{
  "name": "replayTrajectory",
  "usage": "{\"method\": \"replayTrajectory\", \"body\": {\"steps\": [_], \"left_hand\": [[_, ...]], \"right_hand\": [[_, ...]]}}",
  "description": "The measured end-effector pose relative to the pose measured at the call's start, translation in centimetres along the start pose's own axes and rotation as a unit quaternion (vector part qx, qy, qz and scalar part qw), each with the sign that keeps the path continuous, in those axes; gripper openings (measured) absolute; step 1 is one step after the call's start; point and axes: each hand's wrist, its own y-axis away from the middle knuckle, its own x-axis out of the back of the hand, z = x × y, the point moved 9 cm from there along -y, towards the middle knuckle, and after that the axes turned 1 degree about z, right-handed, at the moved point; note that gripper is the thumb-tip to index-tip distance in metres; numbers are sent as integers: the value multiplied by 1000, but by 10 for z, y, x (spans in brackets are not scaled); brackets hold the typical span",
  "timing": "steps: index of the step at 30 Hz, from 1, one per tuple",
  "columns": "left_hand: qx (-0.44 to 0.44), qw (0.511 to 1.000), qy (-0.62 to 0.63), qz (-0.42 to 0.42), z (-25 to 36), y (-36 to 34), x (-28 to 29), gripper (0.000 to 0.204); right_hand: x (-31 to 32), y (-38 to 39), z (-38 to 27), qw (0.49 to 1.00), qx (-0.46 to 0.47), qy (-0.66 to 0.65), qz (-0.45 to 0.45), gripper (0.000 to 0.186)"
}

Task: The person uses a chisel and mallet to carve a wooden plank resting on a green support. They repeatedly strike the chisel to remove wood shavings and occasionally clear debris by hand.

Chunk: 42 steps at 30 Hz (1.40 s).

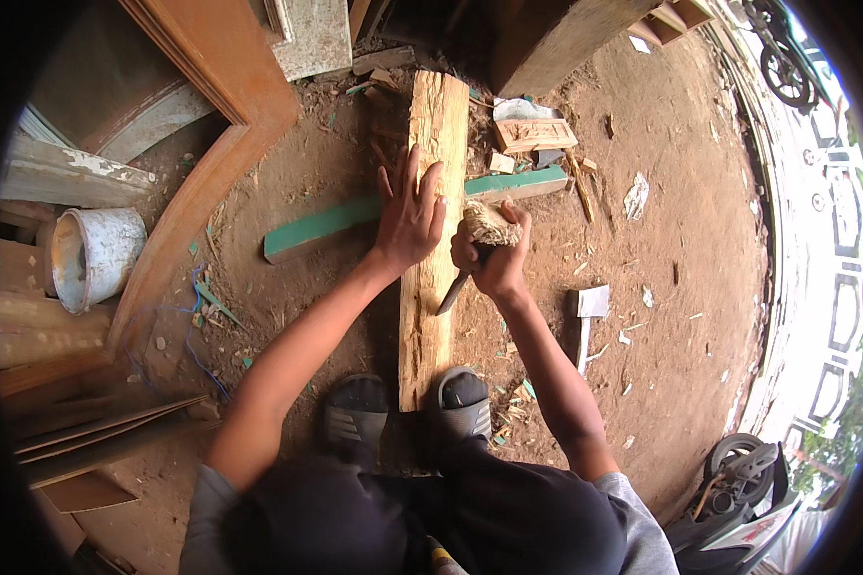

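A rough, pale wooden plank (433,326) lies lengthwise in front of me, its near end between my feet and its surface hacked and splintered. My left hand (412,218) presses on its upper half, fingers stretched out and slightly apart. Closed around a chisel (454,293), my right hand (497,259) is just over the plank's right edge. The chisel's dark blade slants down toward the wood near its right side. Its pale, frayed top sticks out above my fist; the grip is mostly hidden by my fingers.
A green-painted board (321,228) crosses beneath the plank. On the dirt to the right lies a hatchet (593,303). Wood offcuts (535,134) lie beyond the green board. At left are a curved wooden frame (177,206) and a stained bucket (96,254). A motorcycle (738,498) stands lower right.
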Motion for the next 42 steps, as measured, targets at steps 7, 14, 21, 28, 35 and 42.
{"method": "replayTrajectory", "body": {"steps": [7, 14, 21, 28, 35, 42], "left_hand": [[65, 992, 98, 46, -16, 2, -1, 65], [107, 983, 151, 16, -24, 4, -3, 61], [129, 969, 199, 65, -30, 8, 0, 54], [110, 983, 144, 2, -33, 11, -13, 51], [168, 964, 206, 24, -37, 10, -9, 54], [144, 968, 206, 31, -36, 9, -7, 55]], "right_hand": [[-20, 5, -115, 967, 235, 18, -98, 58], [3, 6, -91, 965, 245, -98, 6, 48], [29, 23, -103, 962, 266, -63, -7, 37], [-22, 24, -174, 897, 443, -3, -16, 42], [-9, -35, -110, 921, 364, 141, 18, 37], [25, 3, -103, 980, 112, 157, 44, 64]]}}
